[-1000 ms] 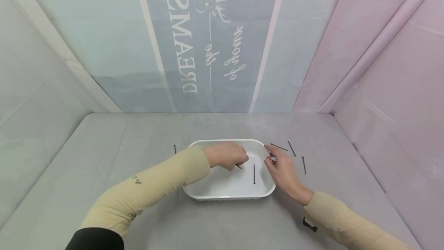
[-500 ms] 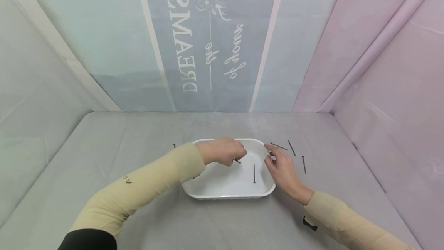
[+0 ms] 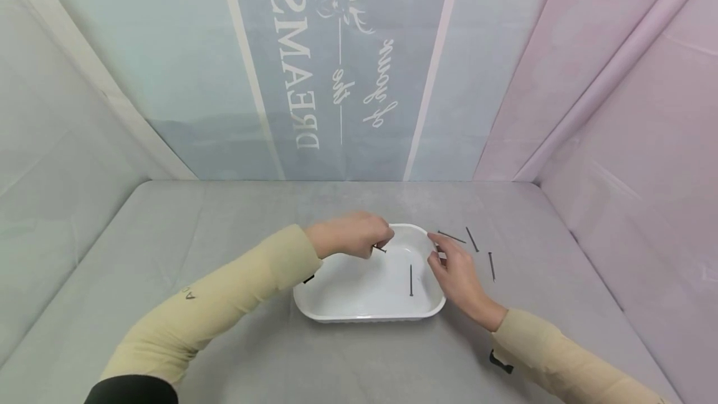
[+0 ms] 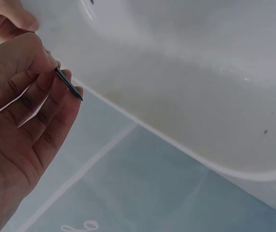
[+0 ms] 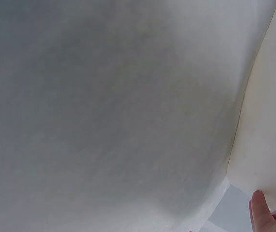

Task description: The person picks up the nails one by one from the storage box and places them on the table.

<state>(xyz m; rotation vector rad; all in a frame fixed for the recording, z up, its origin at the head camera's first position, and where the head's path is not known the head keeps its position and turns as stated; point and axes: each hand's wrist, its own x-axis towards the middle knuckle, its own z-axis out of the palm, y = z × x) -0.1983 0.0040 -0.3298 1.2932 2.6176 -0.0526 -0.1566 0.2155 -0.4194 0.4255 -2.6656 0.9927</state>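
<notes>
My left hand (image 3: 359,234) pinches a dark nail (image 3: 380,249) between thumb and fingers, above the far side of a white tray (image 3: 367,318). In the left wrist view the nail's tapered tip (image 4: 69,84) points away from the thumb, lying along the fingers. My right hand (image 3: 461,276) grips the tray's right rim, and the right wrist view has its fingers (image 5: 260,208) at that edge in the lower corner. A second nail (image 3: 411,280) lies inside the tray, toward its right end.
Right of the tray, three more nails lie on the grey surface: a slanted nail (image 3: 452,237), another nail (image 3: 472,239) beside it, and a nearer nail (image 3: 492,266). A printed fabric wall (image 3: 342,80) rises behind. Fabric walls also stand at both sides.
My left hand has moved up and left with the nail, toward the tray's far rim. Its sleeve now hides the nail left of the tray. My right hand has stayed put.
</notes>
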